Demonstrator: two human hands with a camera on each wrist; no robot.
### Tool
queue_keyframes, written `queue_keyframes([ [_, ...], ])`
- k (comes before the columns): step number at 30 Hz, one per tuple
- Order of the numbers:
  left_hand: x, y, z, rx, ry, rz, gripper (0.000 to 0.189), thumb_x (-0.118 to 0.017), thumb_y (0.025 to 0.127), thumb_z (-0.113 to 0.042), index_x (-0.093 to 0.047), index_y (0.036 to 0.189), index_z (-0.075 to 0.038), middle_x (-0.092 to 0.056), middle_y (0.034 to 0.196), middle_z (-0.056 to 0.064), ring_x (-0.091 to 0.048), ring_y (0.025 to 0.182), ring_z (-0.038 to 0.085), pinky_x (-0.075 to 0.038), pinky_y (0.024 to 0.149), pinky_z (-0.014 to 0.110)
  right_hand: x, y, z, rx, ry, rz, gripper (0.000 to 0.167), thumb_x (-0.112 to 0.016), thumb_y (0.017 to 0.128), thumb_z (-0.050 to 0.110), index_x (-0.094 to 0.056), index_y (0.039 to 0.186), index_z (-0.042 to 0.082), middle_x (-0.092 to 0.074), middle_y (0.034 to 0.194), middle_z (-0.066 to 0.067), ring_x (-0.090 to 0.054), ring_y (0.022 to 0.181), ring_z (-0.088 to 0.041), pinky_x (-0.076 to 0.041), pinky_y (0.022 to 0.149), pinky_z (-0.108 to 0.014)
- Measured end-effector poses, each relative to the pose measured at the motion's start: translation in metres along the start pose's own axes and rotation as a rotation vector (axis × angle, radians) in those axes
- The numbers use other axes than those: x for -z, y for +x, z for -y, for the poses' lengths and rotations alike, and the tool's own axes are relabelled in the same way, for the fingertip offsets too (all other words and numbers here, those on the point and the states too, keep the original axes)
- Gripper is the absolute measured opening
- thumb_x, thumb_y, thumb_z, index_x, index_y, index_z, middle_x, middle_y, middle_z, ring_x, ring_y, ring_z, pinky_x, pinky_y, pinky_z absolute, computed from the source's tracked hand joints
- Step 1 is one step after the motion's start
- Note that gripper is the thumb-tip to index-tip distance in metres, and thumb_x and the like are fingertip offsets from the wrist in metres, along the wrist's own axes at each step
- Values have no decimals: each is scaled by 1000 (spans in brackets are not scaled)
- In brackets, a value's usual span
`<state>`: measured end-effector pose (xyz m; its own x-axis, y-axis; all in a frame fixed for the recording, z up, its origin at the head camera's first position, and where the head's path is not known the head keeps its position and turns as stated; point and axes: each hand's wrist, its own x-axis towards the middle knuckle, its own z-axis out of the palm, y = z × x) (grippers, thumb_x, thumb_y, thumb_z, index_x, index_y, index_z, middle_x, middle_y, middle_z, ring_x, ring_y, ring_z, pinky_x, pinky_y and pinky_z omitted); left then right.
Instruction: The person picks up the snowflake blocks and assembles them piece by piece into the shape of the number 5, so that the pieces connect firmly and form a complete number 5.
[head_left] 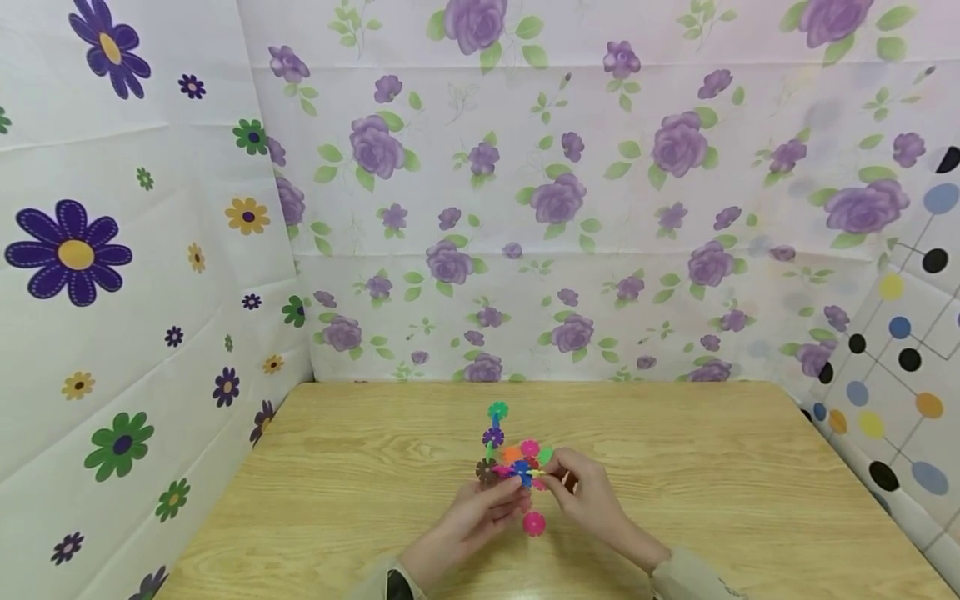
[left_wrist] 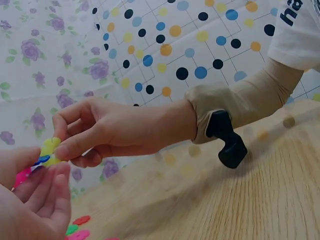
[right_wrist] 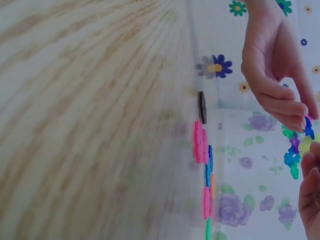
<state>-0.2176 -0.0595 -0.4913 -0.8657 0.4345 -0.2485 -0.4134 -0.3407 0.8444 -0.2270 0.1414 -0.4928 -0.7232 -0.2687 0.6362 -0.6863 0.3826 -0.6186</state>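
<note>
My left hand (head_left: 480, 515) holds a blue notched snowflake disc (head_left: 521, 472) between thumb and fingers. It belongs to a joined chain with pink, green, purple (head_left: 492, 437) and teal (head_left: 498, 410) discs, which stretches away from me in the head view. From the right, my right hand (head_left: 588, 493) pinches a yellow disc (left_wrist: 48, 148) with thumb and index finger. That yellow disc meets the blue one at its edge; how deep their notches sit together I cannot tell. Fingers hide part of both discs.
Loose discs lie on the wooden table around and below the hands: a dark brown one (head_left: 486, 471), an orange one (head_left: 512, 455), a green one (head_left: 546, 455) and several pink ones, including one near me (head_left: 534, 524). Patterned cloth walls (head_left: 555, 208) stand behind and at both sides.
</note>
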Motion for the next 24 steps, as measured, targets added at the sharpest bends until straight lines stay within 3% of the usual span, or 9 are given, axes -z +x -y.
queue_keyframes([
  [7, -6, 2, -1, -53, 16, -118, 24, -70, 89, -24, -69, 103, -4, -75, 89, 2, -72, 82, 10, -57, 82, 25, -3, 0, -2, 11, -14, -3, 15, -71, 85, 1, -62, 81, 12, -63, 72, 1, -49, 58, 1, -44, 47, -18],
  [13, -10, 1, -3, -84, 52, -152, 24, -70, 89, -22, -68, 104, -3, -75, 86, 2, -72, 79, 10, -57, 79, 24, -4, -1, -4, -6, -22, 7, 19, -72, 82, -4, -62, 79, 12, -63, 71, -2, -49, 59, 2, -44, 47, -18],
  [24, -2, 1, -3, -113, 34, -169, 17, -70, 89, -17, -68, 101, -5, -74, 83, 0, -71, 79, 8, -56, 78, 22, -1, 1, -7, -182, -19, 195, 13, -73, 85, 9, -66, 93, 15, -68, 82, 6, -58, 65, -1, -50, 55, -21],
])
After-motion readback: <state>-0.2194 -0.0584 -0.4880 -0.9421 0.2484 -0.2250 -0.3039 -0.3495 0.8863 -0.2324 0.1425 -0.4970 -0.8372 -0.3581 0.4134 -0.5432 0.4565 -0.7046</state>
